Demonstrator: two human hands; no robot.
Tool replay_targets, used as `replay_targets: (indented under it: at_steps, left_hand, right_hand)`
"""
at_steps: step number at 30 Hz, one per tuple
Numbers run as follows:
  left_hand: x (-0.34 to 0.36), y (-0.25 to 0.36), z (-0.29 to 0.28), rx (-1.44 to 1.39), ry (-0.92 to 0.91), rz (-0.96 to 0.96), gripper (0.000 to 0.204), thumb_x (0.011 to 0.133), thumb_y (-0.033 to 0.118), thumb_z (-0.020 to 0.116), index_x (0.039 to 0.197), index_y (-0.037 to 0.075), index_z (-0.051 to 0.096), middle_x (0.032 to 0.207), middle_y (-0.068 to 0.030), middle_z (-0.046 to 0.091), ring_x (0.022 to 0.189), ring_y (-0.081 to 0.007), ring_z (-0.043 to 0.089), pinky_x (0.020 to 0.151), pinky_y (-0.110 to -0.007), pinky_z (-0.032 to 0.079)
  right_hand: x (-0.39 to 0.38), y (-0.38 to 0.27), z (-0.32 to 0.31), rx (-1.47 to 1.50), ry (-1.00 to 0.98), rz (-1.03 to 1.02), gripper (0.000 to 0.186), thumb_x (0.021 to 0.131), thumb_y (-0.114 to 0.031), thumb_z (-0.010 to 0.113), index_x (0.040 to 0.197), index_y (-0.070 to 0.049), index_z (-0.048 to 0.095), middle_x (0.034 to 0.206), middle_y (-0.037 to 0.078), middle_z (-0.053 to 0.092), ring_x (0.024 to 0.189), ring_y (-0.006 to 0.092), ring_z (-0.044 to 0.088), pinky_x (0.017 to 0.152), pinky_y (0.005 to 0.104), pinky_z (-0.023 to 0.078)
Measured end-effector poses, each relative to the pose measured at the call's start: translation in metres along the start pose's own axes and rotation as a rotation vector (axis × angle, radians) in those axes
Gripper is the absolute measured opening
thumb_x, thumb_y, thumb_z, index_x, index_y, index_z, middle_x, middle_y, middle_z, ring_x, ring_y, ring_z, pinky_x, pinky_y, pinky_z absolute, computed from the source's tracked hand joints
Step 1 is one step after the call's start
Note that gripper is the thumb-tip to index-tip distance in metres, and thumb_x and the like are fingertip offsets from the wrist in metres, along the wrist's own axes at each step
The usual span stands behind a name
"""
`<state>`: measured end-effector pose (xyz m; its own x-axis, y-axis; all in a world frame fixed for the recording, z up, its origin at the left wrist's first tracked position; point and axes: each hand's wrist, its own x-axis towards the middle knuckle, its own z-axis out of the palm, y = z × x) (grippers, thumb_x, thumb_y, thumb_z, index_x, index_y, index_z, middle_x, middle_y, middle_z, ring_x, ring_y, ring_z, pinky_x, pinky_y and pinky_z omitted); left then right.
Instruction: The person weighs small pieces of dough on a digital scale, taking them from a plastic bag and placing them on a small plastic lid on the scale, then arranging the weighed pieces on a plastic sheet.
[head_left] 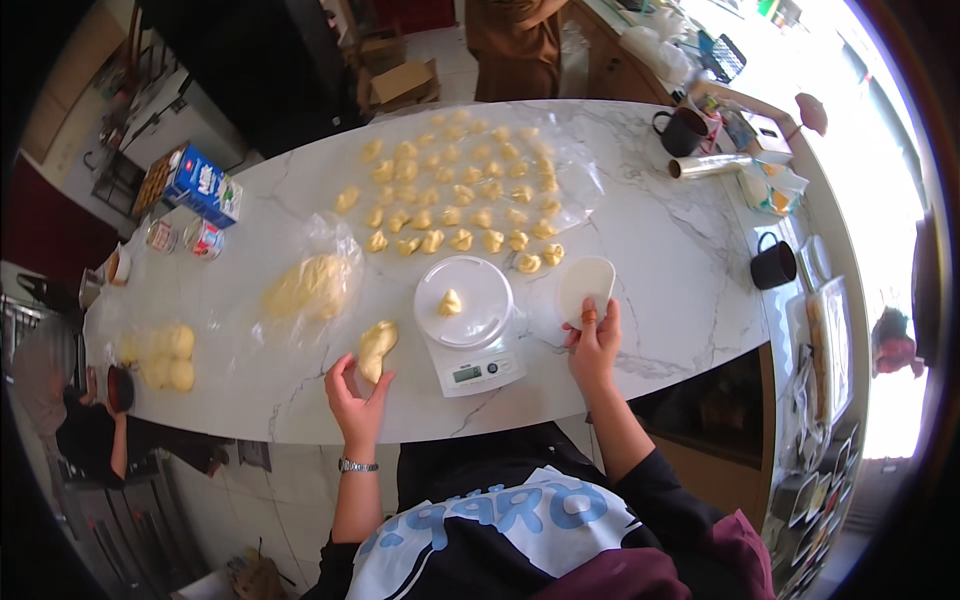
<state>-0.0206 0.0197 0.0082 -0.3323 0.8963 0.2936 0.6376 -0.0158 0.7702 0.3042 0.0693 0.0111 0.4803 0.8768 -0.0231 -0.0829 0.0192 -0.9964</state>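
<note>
My left hand (354, 400), with a metal watch on its wrist, has thumb and fingers around the lower end of a long yellow dough piece (378, 345) lying on the marble table. My right hand (594, 348) grips a flat, off-white dough scraper (588, 280) by its lower edge, right of the scale. Between the hands stands a white digital kitchen scale (482, 371); one small lump of dough (450, 303) rests on its round pan. Beyond the scale, several rows of small dough pieces (461, 240) are laid out, the farther ones under clear plastic sheeting (575, 185).
A large dough mass (312, 287) lies under plastic to the left, with round dough balls (167, 358) farther left. A blue carton (203, 185) and cans (204, 240) stand behind them. Dark mugs (773, 264) are at the right. Another person (515, 45) stands across the table; one more is at far left.
</note>
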Motion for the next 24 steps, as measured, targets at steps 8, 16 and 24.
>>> replay_targets:
  at_steps: [8,16,24]
  left_hand:
    - [-0.006,0.005,0.001,0.283,0.084,0.374,0.072,0.061,0.028,0.089,0.116,0.007,0.047,0.119,-0.0126,0.047,0.111,-0.0328,0.044,0.093,-0.043,0.039]
    - [-0.019,-0.003,-0.01,0.273,0.091,0.057,0.035,0.068,0.02,0.084,0.092,0.007,0.062,0.086,-0.0065,0.063,0.086,-0.0249,0.057,0.079,-0.037,0.044]
    - [-0.032,-0.003,-0.015,0.222,0.141,0.162,0.014,0.074,0.007,0.076,0.083,0.007,0.065,0.088,-0.0071,0.067,0.087,-0.026,0.062,0.08,-0.036,0.048]
  right_hand:
    - [0.002,-0.003,0.004,-0.006,0.016,-0.004,0.018,0.098,-0.02,0.052,0.102,-0.003,0.049,0.069,0.003,0.053,0.051,0.0088,0.051,0.043,0.0213,0.037]
    - [0.001,-0.006,0.0,0.172,0.104,-0.043,0.021,0.098,-0.024,0.052,0.106,-0.005,0.048,0.079,0.004,0.056,0.053,0.0101,0.054,0.043,0.0206,0.037]
    - [-0.057,-0.087,0.13,-0.755,-1.128,-0.601,0.025,0.092,-0.024,0.053,0.106,-0.005,0.046,0.061,0.015,0.062,0.056,0.0357,0.062,0.05,0.0438,0.05]
